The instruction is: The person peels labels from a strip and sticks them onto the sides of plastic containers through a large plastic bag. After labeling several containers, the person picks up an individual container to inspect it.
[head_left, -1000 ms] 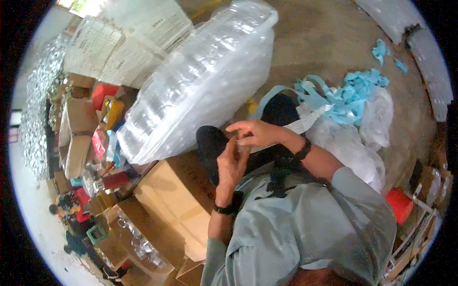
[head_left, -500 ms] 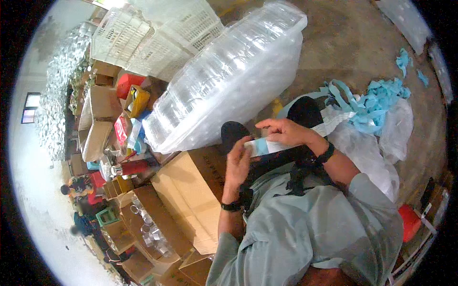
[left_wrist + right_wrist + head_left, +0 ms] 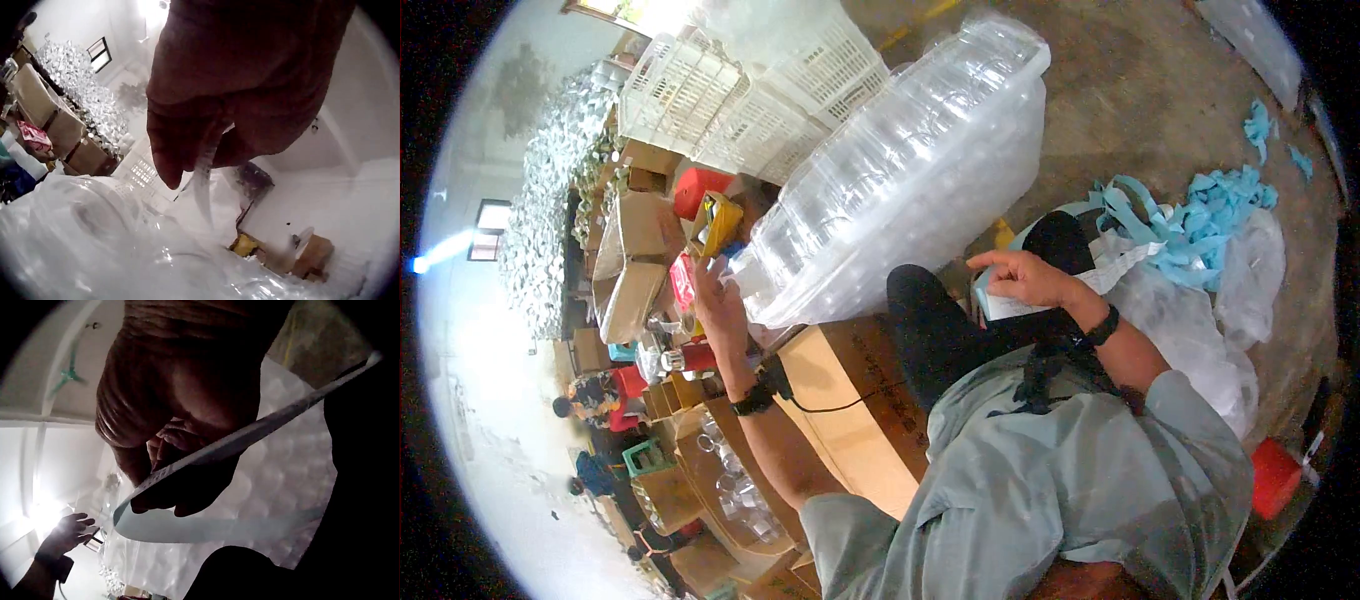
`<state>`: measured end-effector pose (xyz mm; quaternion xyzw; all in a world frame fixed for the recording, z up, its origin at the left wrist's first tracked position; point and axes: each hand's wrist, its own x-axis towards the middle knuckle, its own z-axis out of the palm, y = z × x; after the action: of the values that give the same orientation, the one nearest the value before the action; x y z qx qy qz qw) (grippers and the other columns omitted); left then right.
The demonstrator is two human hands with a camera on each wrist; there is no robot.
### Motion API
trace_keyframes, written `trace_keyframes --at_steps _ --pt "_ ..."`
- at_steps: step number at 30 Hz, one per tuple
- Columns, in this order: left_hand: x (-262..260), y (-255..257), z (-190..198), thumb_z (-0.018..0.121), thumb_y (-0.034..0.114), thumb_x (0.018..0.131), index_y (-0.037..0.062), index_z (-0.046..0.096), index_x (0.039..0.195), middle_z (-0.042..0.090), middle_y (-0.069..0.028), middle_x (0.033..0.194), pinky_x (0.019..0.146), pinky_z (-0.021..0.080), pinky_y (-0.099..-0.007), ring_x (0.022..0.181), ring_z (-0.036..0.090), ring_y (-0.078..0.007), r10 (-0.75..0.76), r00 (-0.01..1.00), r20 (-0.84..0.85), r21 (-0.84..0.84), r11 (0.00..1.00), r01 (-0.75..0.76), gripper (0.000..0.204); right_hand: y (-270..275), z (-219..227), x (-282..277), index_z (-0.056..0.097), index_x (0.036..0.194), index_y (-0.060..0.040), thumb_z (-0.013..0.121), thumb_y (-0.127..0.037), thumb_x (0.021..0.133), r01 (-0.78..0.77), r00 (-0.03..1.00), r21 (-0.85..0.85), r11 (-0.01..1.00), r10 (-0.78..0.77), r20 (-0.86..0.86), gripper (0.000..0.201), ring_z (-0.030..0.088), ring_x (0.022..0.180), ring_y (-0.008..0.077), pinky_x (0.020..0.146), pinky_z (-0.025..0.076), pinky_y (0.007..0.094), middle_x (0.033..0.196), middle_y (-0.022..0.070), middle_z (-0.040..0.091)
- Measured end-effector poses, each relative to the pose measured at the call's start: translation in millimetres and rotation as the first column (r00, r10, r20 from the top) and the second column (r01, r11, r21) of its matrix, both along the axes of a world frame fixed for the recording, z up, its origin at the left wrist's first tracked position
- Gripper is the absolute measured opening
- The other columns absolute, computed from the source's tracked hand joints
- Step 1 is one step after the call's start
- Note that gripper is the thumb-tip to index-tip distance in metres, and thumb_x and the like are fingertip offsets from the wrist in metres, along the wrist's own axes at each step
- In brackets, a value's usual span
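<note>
My right hand [image 3: 1030, 279] pinches a strip of white labels [image 3: 256, 428] over my lap. The strip's pale blue backing [image 3: 169, 528] curls round below the fingers in the right wrist view. My left hand [image 3: 722, 312] is stretched out to the left, at the near end of a big bundle of clear plastic containers [image 3: 920, 170] wrapped in film. Between its fingers, the left wrist view shows a thin, curved, see-through label [image 3: 203, 184] with faint print. Under that hand lie the clear containers [image 3: 106, 219], close below the fingertips.
A closed cardboard box [image 3: 840, 400] stands beside my legs. Peeled blue backing [image 3: 1220, 215] and clear plastic bags [image 3: 1190, 340] lie on the floor at right. White crates [image 3: 740, 110] stand at the back, an open carton of clear containers [image 3: 735, 480] at left. People [image 3: 605, 400] sit farther off.
My left hand has left the strip and swung left to the wrapped bundle, with a label between its fingers. My right hand stays over the lap with the strip. The head view has shifted.
</note>
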<state>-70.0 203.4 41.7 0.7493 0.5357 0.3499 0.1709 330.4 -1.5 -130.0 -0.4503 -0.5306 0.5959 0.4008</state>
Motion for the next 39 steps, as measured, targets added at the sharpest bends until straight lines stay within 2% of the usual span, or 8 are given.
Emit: trace_keyframes --at_steps 6,16,22,25,27,30,33,39 --pt "5.6 28.3 -3.0 0.053 -0.008 0.076 0.0011 0.047 0.134 0.065 -0.0203 0.116 0.091 0.050 -0.0408 0.106 0.064 -0.0326 0.042 0.909 -0.416 0.117 0.993 0.008 0.059 -5.5 -2.1 8.5 0.048 0.140 -0.0072 0.058 -0.008 0.091 0.012 1.000 -0.015 1.000 -0.012 -0.008 0.051 0.062 0.081 0.0108 0.074 0.051 0.0279 0.090 0.0068 0.069" --pt "34.8 40.2 -13.6 0.056 -0.003 0.078 0.0015 0.044 0.136 0.065 -0.0211 0.118 0.092 0.049 -0.0422 0.108 0.064 -0.0342 0.038 0.924 -0.381 -0.022 0.998 -0.050 0.060 -7.5 -1.4 12.0 0.049 0.139 -0.0061 0.060 -0.011 0.090 0.025 0.998 -0.043 0.999 -0.027 -0.057 0.051 0.063 0.082 0.0113 0.076 0.052 0.0286 0.091 0.0067 0.070" --pt "63.3 30.8 -42.4 0.074 0.020 0.083 0.0004 0.043 0.137 0.063 -0.0211 0.122 0.094 0.049 -0.0408 0.112 0.062 -0.0331 0.033 0.966 -0.255 0.107 0.994 -0.005 0.065 -5.3 -11.4 7.0 0.050 0.138 -0.0048 0.062 -0.008 0.089 0.037 0.999 0.052 0.998 -0.036 -0.022 0.051 0.062 0.078 0.0110 0.074 0.050 0.0280 0.086 0.0073 0.070" --pt "102.4 -13.5 -43.2 0.067 0.007 0.089 -0.0012 0.050 0.132 0.064 -0.0190 0.118 0.091 0.050 -0.0384 0.111 0.062 -0.0290 -0.156 0.969 0.193 0.137 0.982 0.131 0.047 -3.3 -13.4 5.8 0.050 0.138 -0.0055 0.061 -0.007 0.089 0.029 0.999 0.034 0.999 -0.030 0.016 0.050 0.063 0.080 0.0115 0.077 0.051 0.0288 0.087 0.0065 0.070" --pt "114.0 -47.0 -61.8 0.063 0.001 0.090 -0.0028 0.056 0.126 0.065 -0.0178 0.115 0.090 0.050 -0.0364 0.110 0.062 -0.0259 -0.177 0.976 0.123 0.247 0.958 0.143 0.037 -0.2 -12.7 3.7 0.049 0.139 -0.0062 0.061 -0.007 0.090 0.026 0.996 0.076 0.997 -0.033 0.084 0.050 0.062 0.083 0.0110 0.080 0.051 0.0292 0.091 0.0058 0.069" --pt "145.5 -117.6 -93.6 0.063 0.006 0.092 -0.0051 0.057 0.124 0.065 -0.0174 0.117 0.094 0.048 -0.0363 0.110 0.061 -0.0240 -0.185 0.960 0.210 -0.109 0.971 0.211 0.034 8.5 -6.1 -2.2 0.049 0.139 -0.0069 0.063 -0.008 0.091 0.020 1.000 0.120 0.993 -0.021 0.003 0.051 0.062 0.084 0.0108 0.081 0.050 0.0290 0.093 0.0056 0.068" --pt "177.5 -158.7 -123.9 0.064 0.011 0.094 -0.0046 0.049 0.134 0.060 -0.0178 0.127 0.100 0.044 -0.0363 0.116 0.057 -0.0238 -0.185 0.790 0.584 -0.430 0.756 0.494 0.045 18.9 16.3 -9.0 0.051 0.139 -0.0080 0.064 -0.013 0.090 -0.045 0.999 0.107 0.993 0.043 0.022 0.051 0.061 0.078 0.0102 0.075 0.051 0.0278 0.086 0.0051 0.068" --pt "170.8 -169.7 -152.8 0.065 0.015 0.093 0.0022 0.051 0.135 0.062 -0.0047 0.105 0.088 0.046 -0.0289 0.096 0.057 -0.0126 -0.028 0.745 0.666 -0.545 0.664 0.512 0.046 27.6 13.8 -15.2 0.048 0.141 -0.0081 0.065 -0.017 0.089 -0.119 0.991 0.061 0.991 0.115 0.066 0.056 0.063 0.079 0.0124 0.074 0.051 0.0301 0.086 0.0070 0.069"
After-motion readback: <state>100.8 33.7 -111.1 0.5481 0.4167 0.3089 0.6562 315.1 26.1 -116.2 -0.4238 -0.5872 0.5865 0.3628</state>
